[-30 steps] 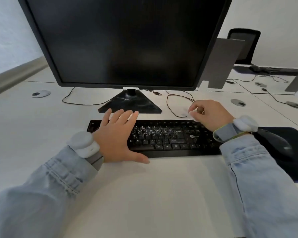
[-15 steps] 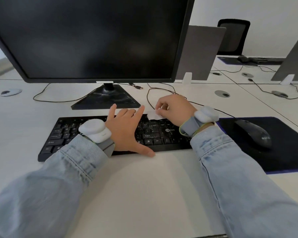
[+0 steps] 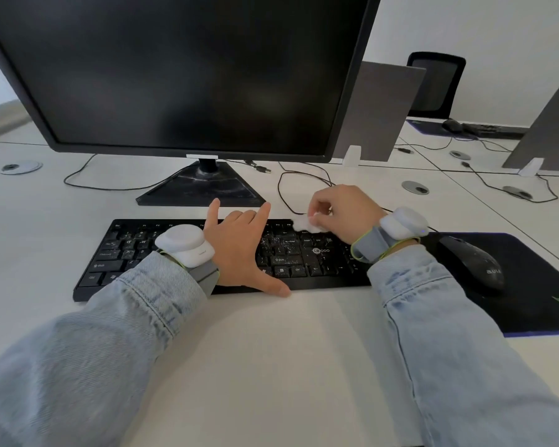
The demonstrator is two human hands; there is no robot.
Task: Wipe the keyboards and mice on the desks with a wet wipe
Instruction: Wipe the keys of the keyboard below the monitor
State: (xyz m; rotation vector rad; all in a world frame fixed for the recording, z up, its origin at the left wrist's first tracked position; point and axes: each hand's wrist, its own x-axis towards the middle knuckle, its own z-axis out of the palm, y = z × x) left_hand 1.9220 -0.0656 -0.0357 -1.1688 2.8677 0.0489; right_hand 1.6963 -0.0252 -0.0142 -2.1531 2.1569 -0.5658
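Observation:
A black keyboard (image 3: 291, 253) lies on the white desk in front of a monitor. My left hand (image 3: 239, 250) rests flat on its middle keys, fingers spread and thumb at the front edge. My right hand (image 3: 339, 211) pinches a small crumpled white wet wipe (image 3: 304, 224) and holds it against the keyboard's top edge, right of centre. A black mouse (image 3: 473, 262) sits on a dark mouse pad (image 3: 530, 285) to the right, apart from both hands.
A large dark monitor (image 3: 188, 75) on a black stand (image 3: 204, 188) is just behind the keyboard. Cables (image 3: 284, 191) loop behind the keyboard. Grey dividers (image 3: 378, 111), cable grommets, a second keyboard and mouse (image 3: 478, 129) and a chair (image 3: 436, 82) are at the back right.
The view has swung right and down. My right hand with the wipe moved left along the keyboard's top edge, then stayed there. My left hand slid right to the middle keys.

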